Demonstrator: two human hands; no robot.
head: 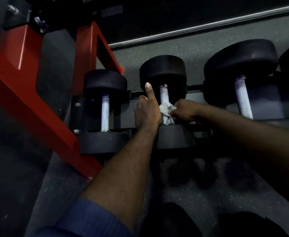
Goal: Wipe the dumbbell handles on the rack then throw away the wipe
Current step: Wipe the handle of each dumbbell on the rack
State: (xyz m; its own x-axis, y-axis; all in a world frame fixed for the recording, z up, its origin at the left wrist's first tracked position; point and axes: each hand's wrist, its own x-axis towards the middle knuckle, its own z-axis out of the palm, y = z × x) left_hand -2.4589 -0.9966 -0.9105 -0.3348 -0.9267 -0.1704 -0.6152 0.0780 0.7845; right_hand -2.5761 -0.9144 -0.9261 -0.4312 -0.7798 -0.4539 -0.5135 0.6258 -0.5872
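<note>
Three black dumbbells lie across the low rack rails (195, 87), each with a silver knurled handle. My left hand (146, 110) sits beside the middle dumbbell's handle (164, 94), thumb pointing up against the far weight head; its fingers are hidden behind the handle. My right hand (184, 111) holds a crumpled white wipe (167, 108) against the lower part of that same handle. The left dumbbell's handle (105, 113) and the right dumbbell's handle (243, 98) stand bare on either side.
A red steel rack frame (37, 93) slants down the left side, with bolts near the left dumbbell. Speckled grey rubber floor (200, 185) lies below and behind the rack. A pale strip (208, 26) runs along the floor's far edge. My dark shoes (174, 219) show at the bottom.
</note>
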